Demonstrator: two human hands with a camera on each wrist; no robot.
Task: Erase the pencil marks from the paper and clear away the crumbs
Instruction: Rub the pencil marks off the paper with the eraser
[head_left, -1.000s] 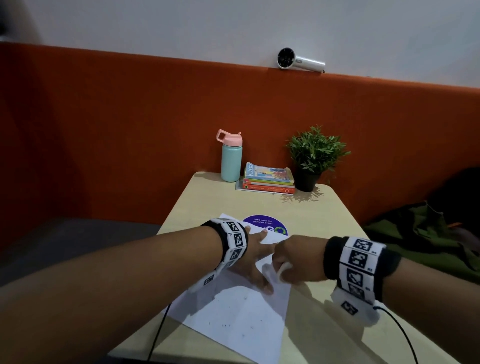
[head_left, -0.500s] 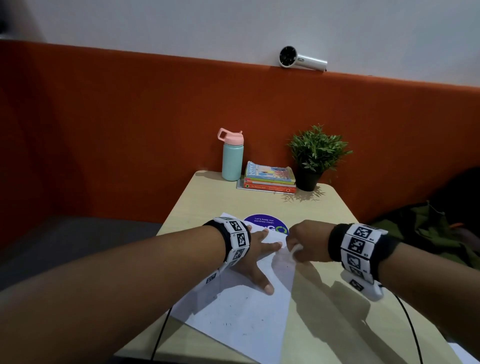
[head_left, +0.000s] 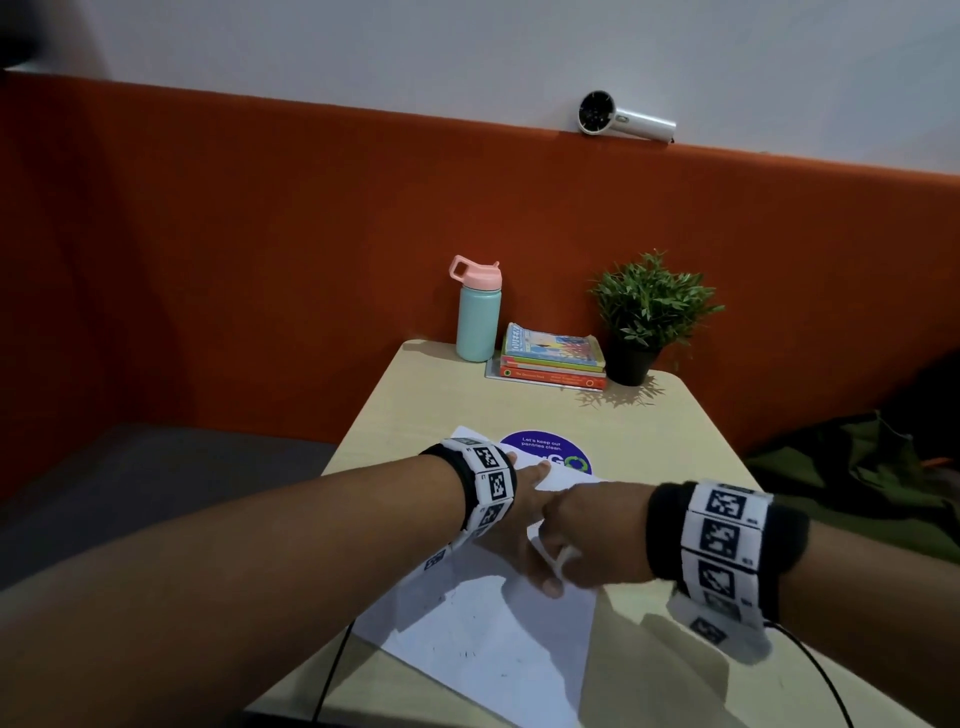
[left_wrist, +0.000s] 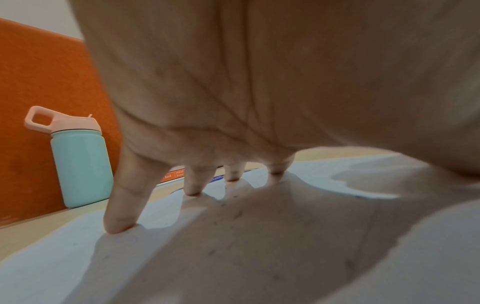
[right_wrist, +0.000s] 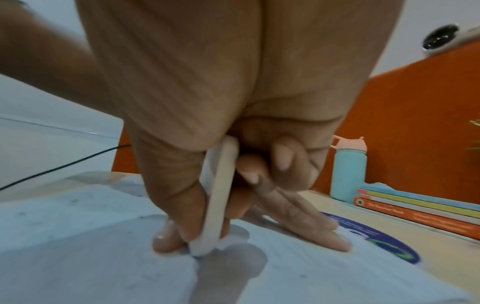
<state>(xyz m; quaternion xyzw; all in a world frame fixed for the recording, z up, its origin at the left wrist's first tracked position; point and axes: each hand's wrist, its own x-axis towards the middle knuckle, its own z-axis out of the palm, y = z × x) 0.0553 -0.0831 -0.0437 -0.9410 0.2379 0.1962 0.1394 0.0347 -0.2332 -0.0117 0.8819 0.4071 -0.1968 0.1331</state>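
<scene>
The right hand (head_left: 597, 540) has its thumb and fingers (right_wrist: 182, 216) curled round a flat white eraser (right_wrist: 221, 197), pinching it edge-on so its lower end touches the paper (head_left: 498, 654). The left hand (head_left: 519, 509) lies beside it with straight, spread fingers (left_wrist: 122, 201) whose tips press the sheet flat, the thumb tip just beside the eraser. Small dark specks, crumbs or marks, dot the paper on the near side of both hands. The paper lies on the beige table (head_left: 649, 447), its far corner overlapping a round purple sticker (head_left: 550, 447). Beyond the paper, at the table's far edge, stand a teal bottle (head_left: 478, 322), a stack of books (head_left: 550, 361) and a potted plant (head_left: 644, 317).
</scene>
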